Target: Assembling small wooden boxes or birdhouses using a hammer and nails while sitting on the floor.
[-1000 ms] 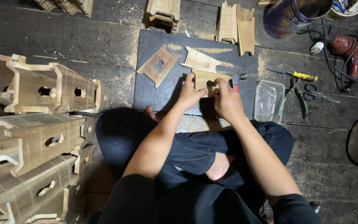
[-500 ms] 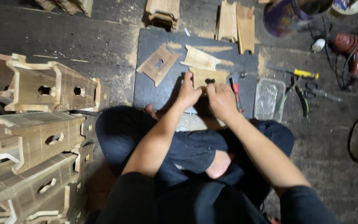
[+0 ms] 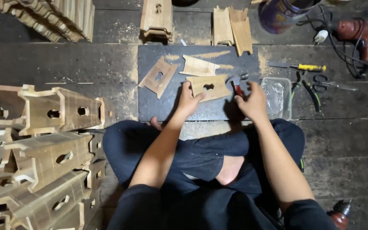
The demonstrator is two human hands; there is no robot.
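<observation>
My left hand (image 3: 189,101) presses on the near left edge of a flat wooden piece with a hole (image 3: 210,87), lying on a dark mat (image 3: 158,108). My right hand (image 3: 252,101) grips a small red-handled hammer (image 3: 237,84), its metal head just right of that piece. Two more cut wooden pieces lie on the mat: one with a square hole (image 3: 158,76) to the left, and a plain one (image 3: 199,66) behind.
Stacked wooden box-like assemblies (image 3: 43,140) fill the left. More wooden pieces (image 3: 233,29) stand behind the mat. A clear plastic tray (image 3: 277,97), a yellow-handled knife (image 3: 299,67), pliers (image 3: 308,89), scissors (image 3: 333,84), a red drill (image 3: 356,36) and a purple bucket (image 3: 282,15) lie right.
My right hand left the wooden piece and moved right, now holding the red-handled hammer. My left hand stays on the piece. The camera view shifted slightly.
</observation>
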